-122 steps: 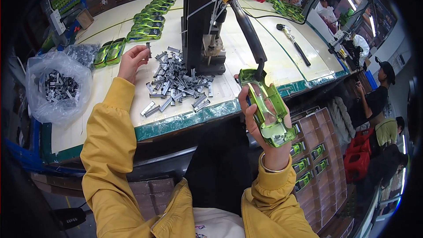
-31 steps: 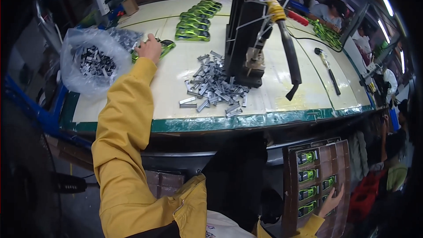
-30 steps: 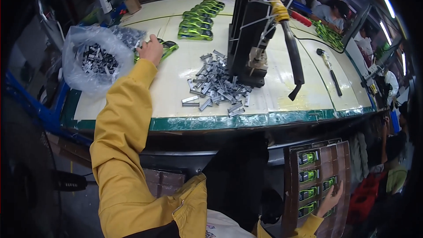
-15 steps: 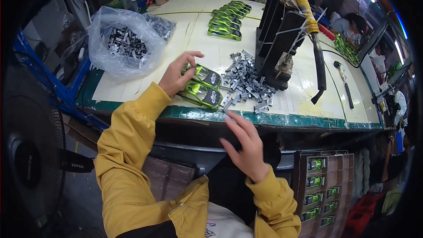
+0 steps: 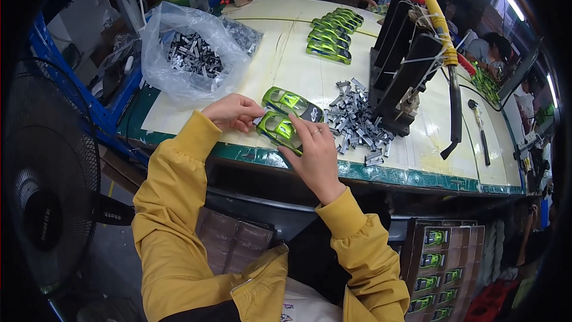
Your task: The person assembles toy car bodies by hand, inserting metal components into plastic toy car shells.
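Observation:
Two green toy car bodies lie near the table's front edge: one under both my hands and another just behind it. My left hand pinches the nearer body's left end, with a small grey part at its fingertips. My right hand grips the same body from the right. A heap of small grey metal parts lies right of the cars, in front of a black hand press with a long lever.
A clear plastic bag of grey metal parts sits at the table's left. More green car bodies are lined up further back. A black fan stands at my left, a box of packed cars at lower right. Other people work behind.
My left hand drew two green car bodies from the far left to the front edge. My right hand came up from the box below and closed on the nearer body.

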`<move>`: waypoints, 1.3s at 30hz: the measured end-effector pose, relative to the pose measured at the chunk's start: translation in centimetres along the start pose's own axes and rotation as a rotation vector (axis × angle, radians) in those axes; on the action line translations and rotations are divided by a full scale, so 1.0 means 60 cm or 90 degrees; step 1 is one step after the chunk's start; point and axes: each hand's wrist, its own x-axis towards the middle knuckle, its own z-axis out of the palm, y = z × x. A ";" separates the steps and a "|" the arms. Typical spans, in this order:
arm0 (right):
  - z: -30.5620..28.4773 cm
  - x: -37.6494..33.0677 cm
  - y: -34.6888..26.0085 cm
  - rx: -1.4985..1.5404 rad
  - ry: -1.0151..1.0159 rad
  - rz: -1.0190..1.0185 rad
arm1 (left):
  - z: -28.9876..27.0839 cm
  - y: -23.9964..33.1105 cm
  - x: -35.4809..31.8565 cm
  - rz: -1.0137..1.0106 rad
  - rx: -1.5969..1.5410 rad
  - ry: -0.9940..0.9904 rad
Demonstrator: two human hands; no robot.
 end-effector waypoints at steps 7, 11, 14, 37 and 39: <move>0.001 0.003 -0.002 -0.001 0.000 0.003 | -0.024 0.012 0.024 -0.068 0.006 -0.060; -0.009 0.013 -0.007 -0.019 -0.032 -0.003 | -0.016 0.037 0.024 -0.076 0.198 -0.052; -0.012 0.039 -0.019 0.007 -0.082 -0.054 | -0.008 0.035 0.027 -0.023 0.282 -0.050; -0.148 -0.074 -0.045 0.624 0.347 0.185 | 0.187 0.096 0.088 0.639 0.795 -0.171; -0.171 -0.107 -0.052 0.834 0.405 0.391 | 0.201 0.106 0.103 0.602 0.831 -0.207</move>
